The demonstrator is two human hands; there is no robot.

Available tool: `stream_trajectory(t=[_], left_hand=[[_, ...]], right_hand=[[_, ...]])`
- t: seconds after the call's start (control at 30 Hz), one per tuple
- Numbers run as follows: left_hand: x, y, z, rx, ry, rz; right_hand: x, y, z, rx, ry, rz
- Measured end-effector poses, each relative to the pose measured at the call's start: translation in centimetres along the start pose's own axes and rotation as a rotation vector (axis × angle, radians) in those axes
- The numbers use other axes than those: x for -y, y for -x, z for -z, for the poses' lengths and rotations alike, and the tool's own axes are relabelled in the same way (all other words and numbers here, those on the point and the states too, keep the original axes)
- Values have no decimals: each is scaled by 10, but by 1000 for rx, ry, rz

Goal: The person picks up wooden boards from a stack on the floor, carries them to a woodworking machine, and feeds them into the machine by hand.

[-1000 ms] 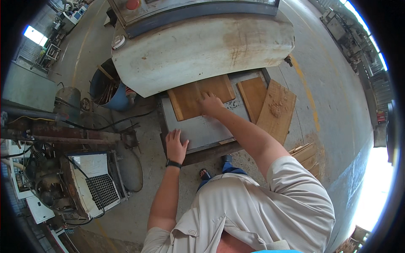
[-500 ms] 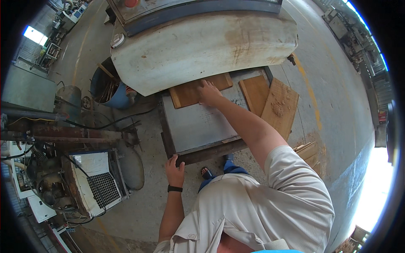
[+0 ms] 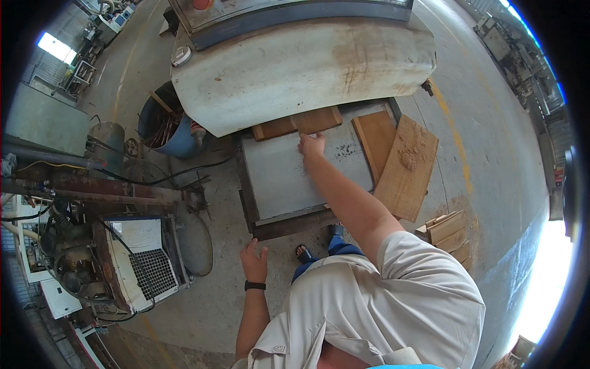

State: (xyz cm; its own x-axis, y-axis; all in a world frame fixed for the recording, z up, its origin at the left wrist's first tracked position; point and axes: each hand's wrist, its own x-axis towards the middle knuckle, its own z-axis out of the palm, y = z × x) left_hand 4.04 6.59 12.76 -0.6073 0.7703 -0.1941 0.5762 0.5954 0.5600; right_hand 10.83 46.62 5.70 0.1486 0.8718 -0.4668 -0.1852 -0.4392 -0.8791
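A flat brown wooden board (image 3: 316, 120) lies on the grey metal machine bed (image 3: 279, 178), its far side hidden under the pale hood. My right hand (image 3: 312, 146) is at the board's near edge, fingers loosely bent and apart, not wrapped round it; whether the fingertips touch it is hard to tell. My left hand (image 3: 254, 262) hovers just off the bed's near left corner, holding nothing, with thumb and fingers apart. To the right of my right hand, a second brown board (image 3: 375, 138) rests on the bed, partly covered by a longer board (image 3: 409, 163) strewn with wood shavings.
The large whitish, rust-stained machine hood (image 3: 307, 71) spans the far side. A blue bin (image 3: 175, 138) of wood scraps stands left of the bed. Farther left are pipes and a machine with a black grille (image 3: 153, 270). Wood pieces (image 3: 448, 230) are stacked on the floor at right.
The board has slid farther under the hood. My right hand has drawn back from its top to its near edge. My left hand has come away from the bed's corner.
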Motion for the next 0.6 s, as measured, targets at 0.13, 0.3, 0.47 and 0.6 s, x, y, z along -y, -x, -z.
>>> stream_trajectory(t=[0.13, 0.3, 0.47, 0.6], left_hand=[[25, 37, 19, -31, -15, 113], [-3, 7, -14, 92, 60, 17], [20, 51, 17, 5, 40, 163], [28, 46, -1, -34, 33, 28]], right_hand=[[-45, 20, -62, 202, -426, -404], [-74, -149, 6, 339, 167, 623], [10, -28, -73, 182, -248, -384], [38, -54, -25, 282, -312, -299]])
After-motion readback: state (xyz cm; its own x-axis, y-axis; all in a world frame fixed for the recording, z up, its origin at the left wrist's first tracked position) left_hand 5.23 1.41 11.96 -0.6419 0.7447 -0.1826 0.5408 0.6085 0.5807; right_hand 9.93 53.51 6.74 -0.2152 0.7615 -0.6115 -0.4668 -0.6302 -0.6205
